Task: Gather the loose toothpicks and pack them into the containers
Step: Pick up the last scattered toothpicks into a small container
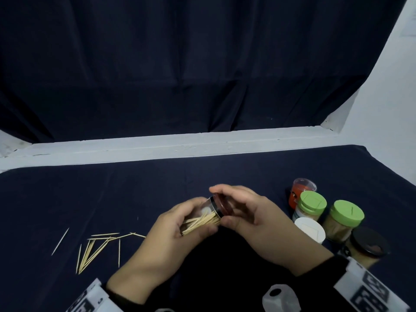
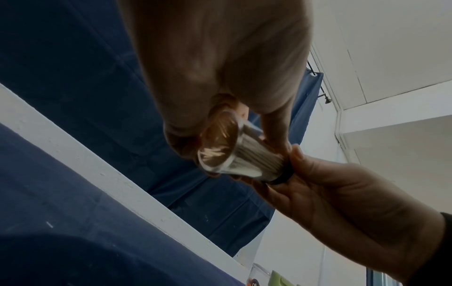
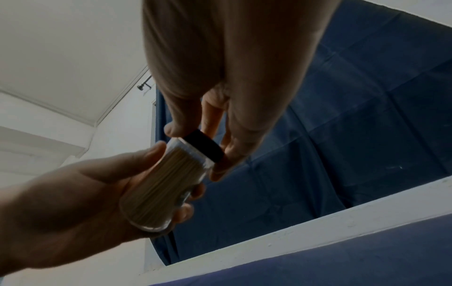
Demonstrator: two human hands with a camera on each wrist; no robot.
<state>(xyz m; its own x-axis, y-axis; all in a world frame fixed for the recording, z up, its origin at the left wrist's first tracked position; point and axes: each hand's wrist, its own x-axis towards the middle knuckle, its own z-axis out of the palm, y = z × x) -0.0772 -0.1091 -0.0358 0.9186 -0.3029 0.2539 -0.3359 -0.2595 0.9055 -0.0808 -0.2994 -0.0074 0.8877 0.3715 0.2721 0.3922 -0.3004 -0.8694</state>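
Note:
A clear toothpick container (image 1: 203,218) full of toothpicks lies tilted between both hands above the dark cloth. My left hand (image 1: 180,224) grips its body; the container (image 2: 234,154) shows its base in the left wrist view. My right hand (image 1: 238,208) holds the black lid (image 1: 217,207) at its mouth, fingers curled round the lid (image 3: 204,148). The container's body (image 3: 161,185) is packed with pale sticks. Several loose toothpicks (image 1: 96,248) lie scattered on the cloth to the left of my left hand.
At the right stand two green-lidded jars (image 1: 311,202) (image 1: 345,213), a white-lidded jar (image 1: 310,229), a black-lidded jar (image 1: 367,244) and a red container (image 1: 300,192). A white ledge (image 1: 180,145) runs along the table's far edge before a dark curtain.

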